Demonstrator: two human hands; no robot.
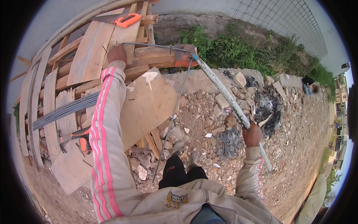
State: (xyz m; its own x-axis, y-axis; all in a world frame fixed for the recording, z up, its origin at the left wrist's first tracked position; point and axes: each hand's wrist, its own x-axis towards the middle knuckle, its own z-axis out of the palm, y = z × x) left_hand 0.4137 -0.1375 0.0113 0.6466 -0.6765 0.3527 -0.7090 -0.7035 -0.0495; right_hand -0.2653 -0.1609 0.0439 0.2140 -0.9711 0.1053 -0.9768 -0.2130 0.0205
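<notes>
My left hand (116, 54) is closed around one end of a thin steel rod (167, 137), over a board on the wooden stack. From there the rod runs right to an orange-and-grey plate (185, 58) on a timber's end, where it bends sharply. Its other stretch slants down toward my legs. My right hand (252, 135) grips a long pipe (222, 86) with worn pale paint, near its lower part. The pipe's far end meets the rod at the bend; exactly how they join is too small to tell.
On the boards at left lie a handsaw (126, 20), a bundle of straight steel rods (66, 112) and a hammer (74, 135). Rubble (197, 112) covers the ground, with a heap of wire pieces (229, 143) and dark ash (268, 108). Plants (231, 56) and steel mesh (276, 18) stand beyond.
</notes>
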